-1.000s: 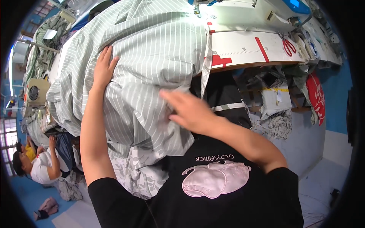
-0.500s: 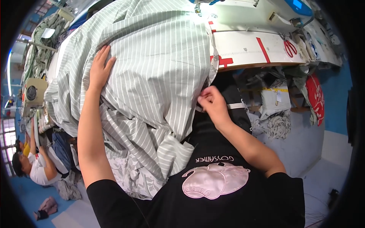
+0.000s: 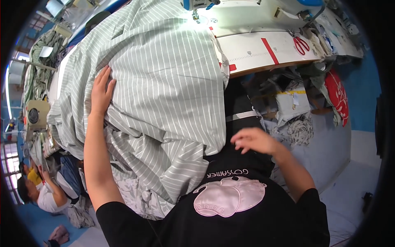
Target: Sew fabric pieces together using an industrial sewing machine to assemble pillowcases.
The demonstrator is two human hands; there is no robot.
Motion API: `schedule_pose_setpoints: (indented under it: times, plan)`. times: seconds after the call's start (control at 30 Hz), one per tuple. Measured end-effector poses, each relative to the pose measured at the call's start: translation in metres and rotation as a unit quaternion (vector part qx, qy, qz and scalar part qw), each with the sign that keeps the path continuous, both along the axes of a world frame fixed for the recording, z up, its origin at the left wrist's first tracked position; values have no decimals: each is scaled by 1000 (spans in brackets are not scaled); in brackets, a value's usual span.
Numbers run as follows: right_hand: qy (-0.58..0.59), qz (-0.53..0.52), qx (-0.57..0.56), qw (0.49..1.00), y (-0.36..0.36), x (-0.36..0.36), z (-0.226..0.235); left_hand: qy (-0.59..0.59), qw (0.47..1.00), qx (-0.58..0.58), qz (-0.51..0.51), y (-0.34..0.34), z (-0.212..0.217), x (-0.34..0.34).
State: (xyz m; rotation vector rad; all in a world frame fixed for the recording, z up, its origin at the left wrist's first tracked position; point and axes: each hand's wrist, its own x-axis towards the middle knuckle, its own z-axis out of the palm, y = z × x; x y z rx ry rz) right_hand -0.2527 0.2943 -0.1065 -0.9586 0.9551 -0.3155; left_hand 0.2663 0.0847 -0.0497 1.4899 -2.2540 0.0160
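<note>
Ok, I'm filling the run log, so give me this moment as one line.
Left hand: resting on striped fabric | Right hand: off the fabric, seemingly empty | Nearby: sewing machine, red-handled scissors on white tabletop

the premises are a sewing workshop. grounds: a white sewing machine with blue trim (image 3: 284, 15) stands at a white worktable marked with a ruler scale and red tape (image 3: 242, 44), its needle area (image 3: 195, 16) brightly lit. a broad sheet of pale grey-green cloth with white stripes (image 3: 164, 78) covers the worktable's left part. red-handled scissors (image 3: 301, 45) lie on the tabletop. at left, a beige machine with a dark round fitting (image 3: 38, 113), heaped green and grey fabric (image 3: 38, 70) and another person in a white shirt (image 3: 51, 200) are noted.
</note>
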Motion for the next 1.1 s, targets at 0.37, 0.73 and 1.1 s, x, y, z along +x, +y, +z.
schedule_pose_setpoints:
  times: [0.37,0.73,1.1]
  plan:
    - [-143,-126,-124,974,-57,26,62,-22,997,10,72,22,34,-20]
    - [-135,239,-609,744,29,118,140,568,605,554,-57,138,78,-233]
    - [5,-342,-244,908,-41,72,-21,644,533,549,10,207,33,-206]
